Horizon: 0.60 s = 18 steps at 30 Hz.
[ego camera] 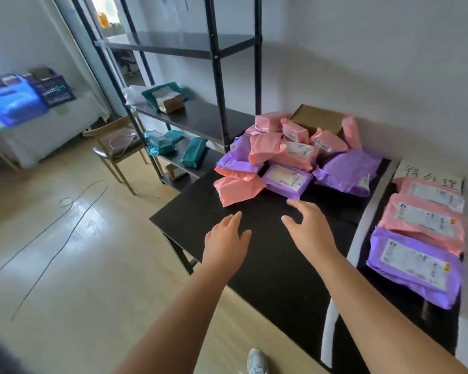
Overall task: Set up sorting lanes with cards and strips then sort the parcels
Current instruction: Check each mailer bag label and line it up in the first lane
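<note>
both hands reach forward over the black table (268,282), holding nothing: the left hand (226,238) has its fingers straight and close together, the right hand (308,228) has its fingers spread and lightly curved. just beyond them a heap of pink and purple parcels (295,155) sits at the far end. right of a white strip (362,230), three labelled parcels (422,220) lie in a row below a handwritten card (430,176).
</note>
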### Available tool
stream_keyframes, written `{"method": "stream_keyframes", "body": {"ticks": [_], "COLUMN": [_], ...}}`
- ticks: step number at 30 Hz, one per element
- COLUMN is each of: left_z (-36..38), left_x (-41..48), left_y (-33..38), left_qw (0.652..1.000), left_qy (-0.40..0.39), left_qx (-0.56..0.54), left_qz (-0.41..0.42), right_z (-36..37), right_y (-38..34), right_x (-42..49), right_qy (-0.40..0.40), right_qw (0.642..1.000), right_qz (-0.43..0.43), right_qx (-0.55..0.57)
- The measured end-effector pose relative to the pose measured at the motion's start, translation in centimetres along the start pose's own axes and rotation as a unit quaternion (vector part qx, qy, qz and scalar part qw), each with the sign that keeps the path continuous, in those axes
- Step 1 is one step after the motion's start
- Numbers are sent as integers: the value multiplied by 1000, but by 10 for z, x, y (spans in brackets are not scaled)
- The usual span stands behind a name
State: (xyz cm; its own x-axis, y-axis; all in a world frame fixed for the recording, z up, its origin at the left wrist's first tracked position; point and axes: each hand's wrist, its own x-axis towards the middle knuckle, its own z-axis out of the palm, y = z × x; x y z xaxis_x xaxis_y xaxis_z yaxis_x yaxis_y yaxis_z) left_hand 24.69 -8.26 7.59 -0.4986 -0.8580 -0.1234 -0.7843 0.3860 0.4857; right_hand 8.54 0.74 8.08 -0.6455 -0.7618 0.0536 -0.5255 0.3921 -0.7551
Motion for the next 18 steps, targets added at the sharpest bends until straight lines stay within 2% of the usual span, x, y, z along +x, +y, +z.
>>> {"method": "stream_keyframes", "body": {"ticks": [8, 18], "left_z": [-18, 3], "left_x": [120, 239], "left_y": [-14, -1], "left_qw": [999, 999], "left_qy": [-19, -41], "left_qx": [28, 9], "left_qz": [-6, 22], "right_z": [46, 67], "right_y": [1, 12], "right_x": [105, 189], "right_qy": [-3, -13], "right_qw": [1000, 997], "right_qz": [19, 32], "right_qx": [13, -76]}}
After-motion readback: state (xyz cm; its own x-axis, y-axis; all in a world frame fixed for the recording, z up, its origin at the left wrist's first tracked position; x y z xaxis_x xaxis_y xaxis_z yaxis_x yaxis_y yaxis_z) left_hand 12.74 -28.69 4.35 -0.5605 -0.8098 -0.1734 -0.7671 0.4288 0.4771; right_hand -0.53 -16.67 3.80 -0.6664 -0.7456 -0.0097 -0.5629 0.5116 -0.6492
